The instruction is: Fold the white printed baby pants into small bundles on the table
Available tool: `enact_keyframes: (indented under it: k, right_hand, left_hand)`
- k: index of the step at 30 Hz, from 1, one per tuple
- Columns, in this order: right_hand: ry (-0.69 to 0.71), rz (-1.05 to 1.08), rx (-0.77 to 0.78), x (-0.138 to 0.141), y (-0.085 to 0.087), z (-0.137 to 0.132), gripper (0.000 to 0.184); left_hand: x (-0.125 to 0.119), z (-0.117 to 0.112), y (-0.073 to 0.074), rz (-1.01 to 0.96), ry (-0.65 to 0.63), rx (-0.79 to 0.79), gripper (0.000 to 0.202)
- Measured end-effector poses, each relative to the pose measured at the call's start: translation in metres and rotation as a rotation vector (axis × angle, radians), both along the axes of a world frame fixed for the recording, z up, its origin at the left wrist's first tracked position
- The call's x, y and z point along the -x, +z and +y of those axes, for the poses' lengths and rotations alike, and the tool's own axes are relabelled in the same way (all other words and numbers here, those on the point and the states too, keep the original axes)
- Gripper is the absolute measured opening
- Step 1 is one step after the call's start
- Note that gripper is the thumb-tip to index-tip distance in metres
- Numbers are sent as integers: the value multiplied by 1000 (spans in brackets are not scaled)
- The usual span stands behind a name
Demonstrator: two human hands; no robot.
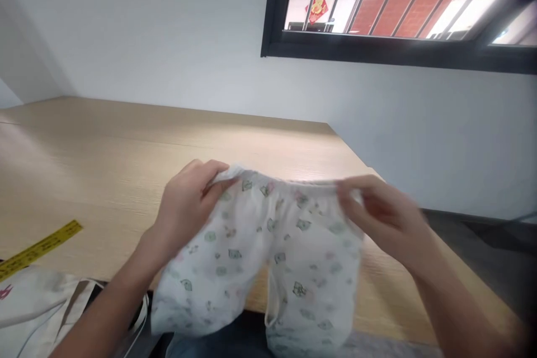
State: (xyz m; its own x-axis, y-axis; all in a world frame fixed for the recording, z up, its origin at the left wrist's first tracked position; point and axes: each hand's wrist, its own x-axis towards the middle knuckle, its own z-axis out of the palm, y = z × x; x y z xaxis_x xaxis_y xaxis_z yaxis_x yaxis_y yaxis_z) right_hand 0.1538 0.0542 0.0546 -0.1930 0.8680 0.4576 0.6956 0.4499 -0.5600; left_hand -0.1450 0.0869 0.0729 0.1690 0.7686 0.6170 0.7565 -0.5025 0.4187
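Observation:
A pair of white printed pants (312, 257) with an elastic waistband hangs between my hands, its two legs spread downward over the table's front edge. My left hand (188, 196) pinches the waistband at its left corner, thumb in front. At the opposite corner my right hand (377, 210), slightly blurred, grips the band between thumb and fingers. Small green and pink figures dot the cloth. The lower ends of the legs reach toward my lap, and one leg's bottom is cut off by the frame.
Under the pants lies a light wooden table (126, 162) against a pale wall. A yellow tape measure (42, 249) is at the left, beside a white cloth bag (31, 307) with cords. A dark-framed barred window (377, 47) is at the upper right.

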Motion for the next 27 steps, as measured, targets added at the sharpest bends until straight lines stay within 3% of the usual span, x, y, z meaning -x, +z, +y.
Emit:
enact_keyframes:
  k: [2,5,10,14,17,19,22,25,27]
  right_hand:
    - [60,11,42,16,0,43,17]
    - [82,-18,125,29,-17,96,20]
    - [39,-77,185,37,-56,160,23]
    - [19,-115,196,37,-76,189,28]
    - [61,-158,180,32,-81,193,28]
    - [63,-168,157,29,-81,185,28]
    - [90,-159,160,29,-77,160,34]
    - [239,-182,271,31,-74,131,40]
    - [336,-227,340,32,-75,118,43]
  left_hand:
    - [8,31,-18,61,-25,218,20]
    - [13,80,-44,113,-51,389,22]
    - [8,146,-76,195,-6,516,25]
    - [1,171,-89,234,60,521,28]
    - [-12,165,-90,244,73,455,31]
    - [-28,150,-88,261,3,398,34]
    - [-61,119,-85,331,-279,357,34]
    - [-94,92,-87,446,-593,382,31]
    - [-108,82,-91,522,-707,413,30]
